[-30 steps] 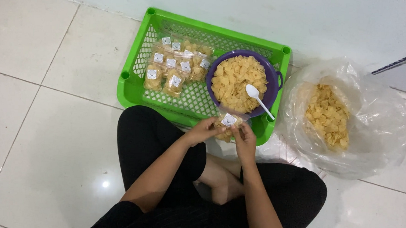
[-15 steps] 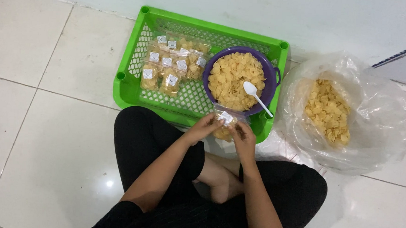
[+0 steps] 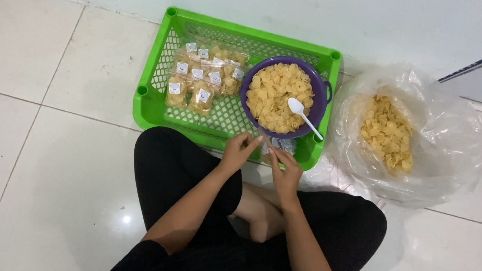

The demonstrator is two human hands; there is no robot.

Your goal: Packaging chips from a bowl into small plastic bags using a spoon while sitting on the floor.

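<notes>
Clear packet [image 3: 266,148], both hands [image 3: 261,161], white tiled floor [image 3: 48,142]

Both forearms reach forward over crossed legs; the left hand [image 3: 239,149] and right hand [image 3: 284,168] meet, fingertips pinched close together.

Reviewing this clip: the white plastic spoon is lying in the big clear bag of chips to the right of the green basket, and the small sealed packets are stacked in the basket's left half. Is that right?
Not quite. In the head view the white spoon rests in the purple bowl of chips inside the green basket, not in the big clear bag. The small sealed packets do sit in the basket's left half.
</notes>
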